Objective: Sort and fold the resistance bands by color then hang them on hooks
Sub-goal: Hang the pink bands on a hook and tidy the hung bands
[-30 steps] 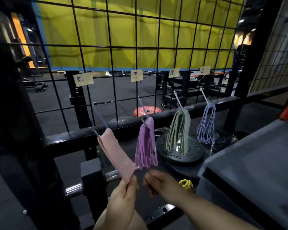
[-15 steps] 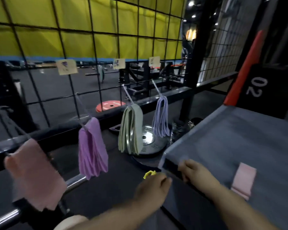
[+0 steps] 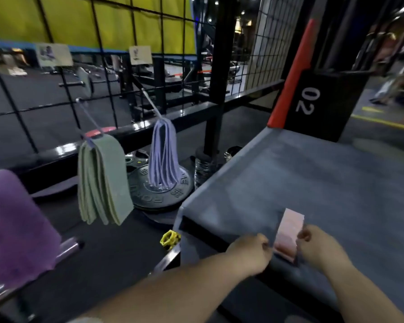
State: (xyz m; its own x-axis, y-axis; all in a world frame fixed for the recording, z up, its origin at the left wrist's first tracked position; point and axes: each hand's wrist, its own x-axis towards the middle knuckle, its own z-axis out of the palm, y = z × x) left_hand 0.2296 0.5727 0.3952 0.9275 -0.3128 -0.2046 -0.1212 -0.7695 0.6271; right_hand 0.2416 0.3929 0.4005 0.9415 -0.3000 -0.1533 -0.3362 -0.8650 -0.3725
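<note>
Since 0.5 s ago the view has swung right: the pink band on its hook is gone from sight, and both hands have moved off the platform edge onto the folded pink band, which lies on the grey platform at approx 4 o'clock in view. Left hand has fingers curled, pinching the band's near-left corner from 8 o'clock. Right hand, also curled, nips the band's right edge from 3 o'clock. Motion blur smears fingertips, so exact contact is hard to read. Green bands and lavender bands hang on hooks at 9–11 o'clock; purple bands are cut off by the left border
</note>
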